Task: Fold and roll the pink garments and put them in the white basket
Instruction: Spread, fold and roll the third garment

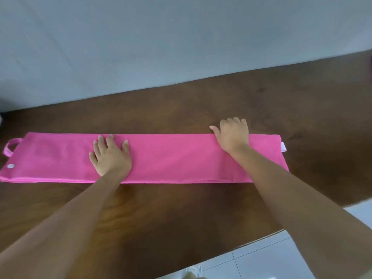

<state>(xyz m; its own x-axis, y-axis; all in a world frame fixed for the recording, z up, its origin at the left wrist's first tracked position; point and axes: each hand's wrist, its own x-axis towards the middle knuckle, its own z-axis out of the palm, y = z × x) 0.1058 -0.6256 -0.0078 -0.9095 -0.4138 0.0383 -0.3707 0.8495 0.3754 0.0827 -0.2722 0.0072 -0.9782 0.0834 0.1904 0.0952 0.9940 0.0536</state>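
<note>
A pink garment (173, 158) lies folded into a long flat strip across the brown wooden table (181, 214). A pink loop (11, 147) and a white snap (11, 166) show at its left end, a white label (283, 147) at its right end. My left hand (110, 156) rests flat on the strip left of its middle, fingers spread. My right hand (233, 133) lies over the strip's far edge toward the right, fingers curled down at that edge. Whether they pinch the cloth is hidden. No white basket is in view.
A grey-white wall (161, 47) runs along the table's far edge. The table's near right edge borders a white tiled floor (271, 258). A dark object barely shows at the far left edge (2, 117).
</note>
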